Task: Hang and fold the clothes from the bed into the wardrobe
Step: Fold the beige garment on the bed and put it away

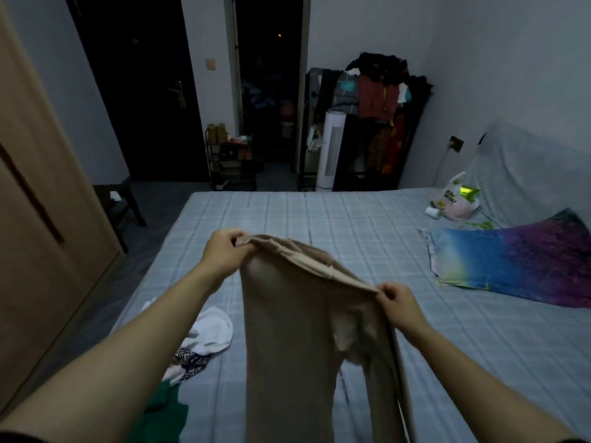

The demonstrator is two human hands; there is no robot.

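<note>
Pinching one end of a waistband, the left hand point(225, 251) has fingers and thumb curled over the fabric edge, and the right hand point(398, 300) nips the other end the same way, so the beige trousers point(287, 330) hang stretched between them above the bed point(351, 225). Both legs drop straight down out of the bottom of the view, where their ends are hidden, and the cloth sags slightly between the two grips.

They look light and fully limp, a soft knit or thin woven fabric with no stiffness of its own, so I judge they will fold wherever they are left unsupported and slide a little against themselves. The waistband is the firmest part and the sensible place to hold; taking it at both ends, as now, keeps the legs aligned for laying one over the other.

Just left of the hanging legs, lying on the sheet, are a white garment point(212, 330), a black-and-white patterned piece point(188, 362) touching it, and a green garment point(163, 414) nearer the lower edge. All of these appear not yet put away. Further right on the bed rests a blue and purple pillow point(511, 266), with a plastic bag point(454, 199) beyond it.

Along the left edge stands the light wooden wardrobe point(38, 203), doors apparently closed, well apart from the trousers
</note>
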